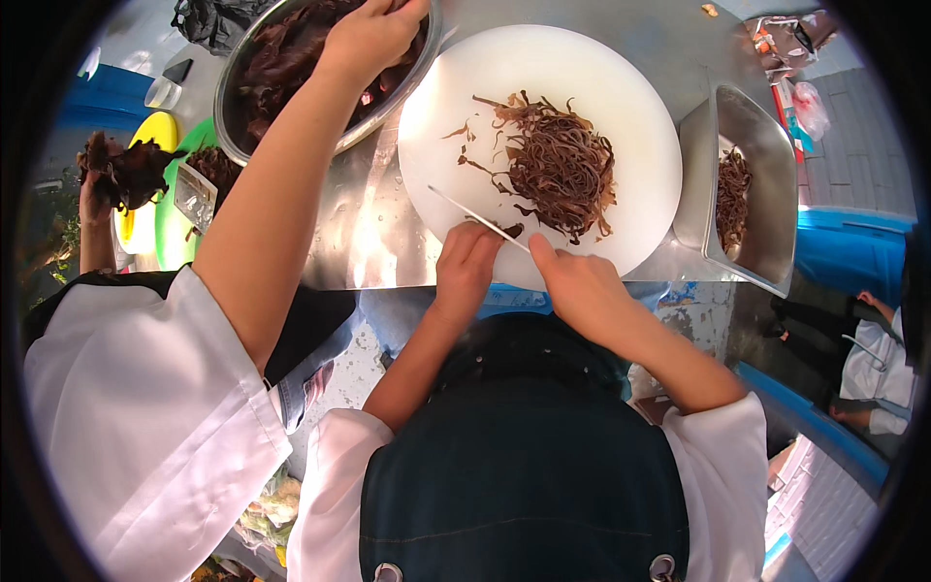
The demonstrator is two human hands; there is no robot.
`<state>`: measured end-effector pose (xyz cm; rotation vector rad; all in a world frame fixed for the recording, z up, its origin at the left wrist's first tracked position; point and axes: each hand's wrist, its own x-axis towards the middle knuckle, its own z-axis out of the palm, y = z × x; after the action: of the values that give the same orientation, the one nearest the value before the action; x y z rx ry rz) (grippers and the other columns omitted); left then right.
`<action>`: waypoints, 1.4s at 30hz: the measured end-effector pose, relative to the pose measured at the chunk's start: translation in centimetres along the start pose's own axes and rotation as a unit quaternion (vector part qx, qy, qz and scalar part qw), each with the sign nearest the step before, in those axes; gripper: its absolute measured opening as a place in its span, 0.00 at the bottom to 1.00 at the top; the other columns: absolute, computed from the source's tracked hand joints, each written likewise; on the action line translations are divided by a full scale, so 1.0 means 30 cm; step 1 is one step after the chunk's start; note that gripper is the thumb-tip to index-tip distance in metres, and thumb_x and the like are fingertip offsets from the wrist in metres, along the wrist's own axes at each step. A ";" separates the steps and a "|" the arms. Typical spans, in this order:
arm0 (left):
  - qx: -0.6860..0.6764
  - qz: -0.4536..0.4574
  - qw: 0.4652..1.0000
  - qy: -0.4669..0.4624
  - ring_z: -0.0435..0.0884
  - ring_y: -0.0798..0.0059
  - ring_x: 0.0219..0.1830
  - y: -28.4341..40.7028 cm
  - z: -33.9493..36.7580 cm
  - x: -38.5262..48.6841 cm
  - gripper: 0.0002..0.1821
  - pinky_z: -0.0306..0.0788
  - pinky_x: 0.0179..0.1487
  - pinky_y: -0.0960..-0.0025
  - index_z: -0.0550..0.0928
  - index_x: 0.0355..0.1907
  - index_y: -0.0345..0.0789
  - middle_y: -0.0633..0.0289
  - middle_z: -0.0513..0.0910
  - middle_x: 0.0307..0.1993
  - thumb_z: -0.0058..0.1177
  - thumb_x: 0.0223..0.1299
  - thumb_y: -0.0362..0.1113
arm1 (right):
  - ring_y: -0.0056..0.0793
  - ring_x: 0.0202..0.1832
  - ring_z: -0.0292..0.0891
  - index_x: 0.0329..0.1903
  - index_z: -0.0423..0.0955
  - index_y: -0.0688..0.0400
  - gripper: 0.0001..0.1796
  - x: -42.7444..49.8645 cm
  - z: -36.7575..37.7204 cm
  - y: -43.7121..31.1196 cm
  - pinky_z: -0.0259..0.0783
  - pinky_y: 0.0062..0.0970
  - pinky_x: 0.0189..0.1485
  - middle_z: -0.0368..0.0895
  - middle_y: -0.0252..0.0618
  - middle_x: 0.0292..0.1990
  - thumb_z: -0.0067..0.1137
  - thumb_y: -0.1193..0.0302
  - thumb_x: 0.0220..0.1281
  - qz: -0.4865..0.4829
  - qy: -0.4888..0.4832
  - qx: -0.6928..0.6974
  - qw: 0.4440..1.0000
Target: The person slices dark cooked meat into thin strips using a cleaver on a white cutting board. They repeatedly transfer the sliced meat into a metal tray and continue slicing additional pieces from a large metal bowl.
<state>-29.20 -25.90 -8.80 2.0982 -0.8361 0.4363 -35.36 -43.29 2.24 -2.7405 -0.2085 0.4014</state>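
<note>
My right hand [582, 291] grips a kitchen knife [476, 217], its narrow blade pointing up and left over the near edge of a round white cutting board [451, 160]. My left hand [465, 265] presses on the board just left of the blade, fingers bent over a small dark brown leafy piece [513, 230] that shows beside the knife. Most of that piece is hidden by the fingers. Beyond the knife lies a heap of thin brown shreds [564, 164], looking like sliced wood ear fungus or seaweed, with loose bits scattered to its left. The knife's handle is covered by my right hand.
At left, a co-worker's arm [284, 182] reaches into a metal bowl [220, 109] of dark leafy pieces; their other hand [94, 196] holds more. A steel pan [771, 182] with brown shreds stands at right. Green [171, 240] and yellow [156, 129] boards lie at far left. Another person stands far right.
</note>
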 end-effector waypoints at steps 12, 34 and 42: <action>0.005 0.033 0.999 -0.026 0.82 0.59 0.47 -0.036 -0.045 -0.017 0.17 0.80 0.50 0.64 0.85 0.42 0.32 0.58 0.83 0.44 0.58 0.46 0.20 | 0.53 0.29 0.83 0.52 0.63 0.62 0.16 -0.024 -0.044 0.009 0.75 0.49 0.30 0.82 0.49 0.26 0.52 0.79 0.62 -0.014 0.008 0.005 1.000; -0.005 -0.004 1.000 -0.014 0.82 0.60 0.44 -0.017 -0.039 -0.008 0.13 0.79 0.47 0.63 0.85 0.40 0.36 0.59 0.83 0.41 0.60 0.51 0.22 | 0.64 0.32 0.79 0.53 0.61 0.63 0.16 0.104 -0.031 0.050 0.73 0.56 0.36 0.81 0.58 0.26 0.52 0.76 0.64 0.011 -0.013 0.109 0.994; 0.092 -0.172 0.980 0.050 0.82 0.56 0.42 -0.268 -0.194 0.078 0.16 0.78 0.48 0.58 0.85 0.55 0.39 0.56 0.84 0.36 0.55 0.67 0.31 | 0.62 0.37 0.83 0.56 0.64 0.65 0.18 0.047 -0.048 0.098 0.76 0.48 0.39 0.84 0.60 0.31 0.54 0.71 0.69 0.181 0.076 0.289 0.937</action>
<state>-22.06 -18.66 -8.51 2.3134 -0.3732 0.4409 -33.34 -46.19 2.08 -2.1987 0.4015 0.2825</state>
